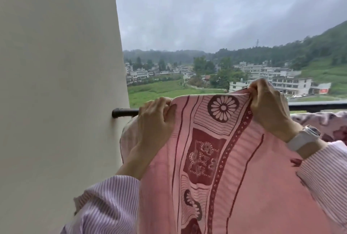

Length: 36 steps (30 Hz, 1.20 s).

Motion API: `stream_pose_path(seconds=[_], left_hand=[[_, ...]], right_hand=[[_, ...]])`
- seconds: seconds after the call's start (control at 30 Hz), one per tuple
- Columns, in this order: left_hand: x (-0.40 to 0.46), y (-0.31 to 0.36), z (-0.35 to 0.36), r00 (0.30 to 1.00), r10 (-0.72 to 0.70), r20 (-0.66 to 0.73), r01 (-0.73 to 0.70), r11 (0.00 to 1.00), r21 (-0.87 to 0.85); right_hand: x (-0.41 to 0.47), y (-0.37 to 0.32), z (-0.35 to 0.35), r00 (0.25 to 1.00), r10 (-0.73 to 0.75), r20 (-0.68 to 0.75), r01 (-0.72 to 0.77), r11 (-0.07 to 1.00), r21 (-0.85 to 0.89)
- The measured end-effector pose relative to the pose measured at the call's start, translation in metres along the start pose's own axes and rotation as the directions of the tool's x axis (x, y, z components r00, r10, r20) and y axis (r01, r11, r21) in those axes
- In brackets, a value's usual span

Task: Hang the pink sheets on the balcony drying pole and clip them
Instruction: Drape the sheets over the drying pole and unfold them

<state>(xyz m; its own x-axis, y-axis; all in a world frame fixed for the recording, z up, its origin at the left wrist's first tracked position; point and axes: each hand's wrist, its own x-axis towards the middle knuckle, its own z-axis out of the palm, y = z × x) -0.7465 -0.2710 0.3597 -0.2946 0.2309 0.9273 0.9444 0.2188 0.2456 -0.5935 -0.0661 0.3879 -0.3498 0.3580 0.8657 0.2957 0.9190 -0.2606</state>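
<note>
At the balcony's edge I see my 2 hands lifting the pink sheet up by its top hem. My left hand grips the hem just beside the black drying pole, which juts from the cream wall. My right hand pinches a raised corner above the pole. Another floral cloth lies over the pole at right. Beyond are green fields, pale houses and grey cloud.
</note>
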Motion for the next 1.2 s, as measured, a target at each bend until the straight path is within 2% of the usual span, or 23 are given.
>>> stream_pose_path(seconds=[0.07, 0.13, 0.2, 0.27, 0.37, 0.5, 0.53, 0.63, 0.73, 0.83, 0.9, 0.97, 1.03, 1.1, 1.13, 1.2], left_hand=[[0.000, 0.022, 0.013, 0.991, 0.075, 0.112, -0.078, 0.997, 0.021], [-0.002, 0.043, 0.025, 0.977, 0.131, 0.166, -0.132, 0.991, -0.005], [-0.003, 0.062, 0.036, 0.970, 0.141, 0.199, -0.127, 0.988, -0.082], [-0.004, 0.081, 0.049, 0.951, 0.134, 0.279, -0.118, 0.990, -0.074], [-0.002, 0.109, 0.070, 0.909, 0.079, 0.409, -0.124, 0.989, 0.084], [-0.002, 0.142, 0.107, 0.824, 0.020, 0.566, -0.137, 0.977, 0.166], [-0.005, 0.148, 0.114, 0.825, 0.016, 0.565, -0.144, 0.973, 0.182], [-0.015, 0.155, 0.121, 0.908, 0.044, 0.417, -0.122, 0.979, 0.161], [-0.018, 0.153, 0.119, 0.917, 0.046, 0.395, -0.116, 0.981, 0.156], [-0.017, 0.153, 0.123, 0.923, -0.022, 0.385, -0.044, 0.986, 0.162], [-0.016, 0.163, 0.128, 0.948, -0.107, 0.298, 0.099, 0.994, 0.042], [-0.010, 0.180, 0.133, 0.961, -0.129, 0.246, 0.150, 0.986, -0.068], [-0.004, 0.200, 0.141, 0.947, -0.018, 0.320, 0.039, 0.997, -0.061], [-0.001, 0.218, 0.156, 0.906, 0.115, 0.407, -0.139, 0.990, 0.030], [0.000, 0.226, 0.165, 0.892, 0.151, 0.427, -0.201, 0.977, 0.073], [0.003, 0.239, 0.181, 0.888, 0.144, 0.436, -0.221, 0.966, 0.130]], right_hand=[[0.001, 0.020, -0.017, 0.998, 0.047, -0.031, -0.048, 0.998, -0.032], [-0.002, 0.041, -0.033, 0.996, 0.074, -0.053, -0.077, 0.995, -0.068], [-0.007, 0.061, -0.046, 0.994, 0.078, -0.080, -0.083, 0.994, -0.065], [-0.010, 0.081, -0.057, 0.995, 0.051, -0.082, -0.055, 0.998, -0.043], [-0.020, 0.112, -0.072, 1.000, -0.005, 0.017, 0.006, 1.000, -0.021], [-0.035, 0.145, -0.097, 0.972, -0.076, 0.221, 0.060, 0.995, 0.078], [-0.037, 0.153, -0.103, 0.958, -0.100, 0.271, 0.089, 0.995, 0.052], [-0.040, 0.169, -0.114, 0.929, -0.158, 0.334, 0.160, 0.987, 0.024], [-0.041, 0.172, -0.113, 0.949, -0.154, 0.275, 0.128, 0.986, 0.110], [-0.038, 0.175, -0.108, 0.982, -0.045, 0.182, 0.023, 0.992, 0.122], [-0.039, 0.178, -0.108, 0.990, -0.094, 0.110, 0.086, 0.993, 0.077], [-0.040, 0.184, -0.115, 0.989, -0.143, 0.045, 0.142, 0.989, 0.032], [-0.037, 0.193, -0.122, 0.995, -0.099, 0.009, 0.099, 0.995, 0.008], [-0.028, 0.204, -0.129, 1.000, 0.012, -0.010, -0.012, 1.000, 0.008], [-0.020, 0.211, -0.134, 0.997, 0.069, -0.038, -0.068, 0.997, 0.019], [-0.006, 0.228, -0.152, 0.970, 0.196, -0.146, -0.193, 0.981, 0.037]])
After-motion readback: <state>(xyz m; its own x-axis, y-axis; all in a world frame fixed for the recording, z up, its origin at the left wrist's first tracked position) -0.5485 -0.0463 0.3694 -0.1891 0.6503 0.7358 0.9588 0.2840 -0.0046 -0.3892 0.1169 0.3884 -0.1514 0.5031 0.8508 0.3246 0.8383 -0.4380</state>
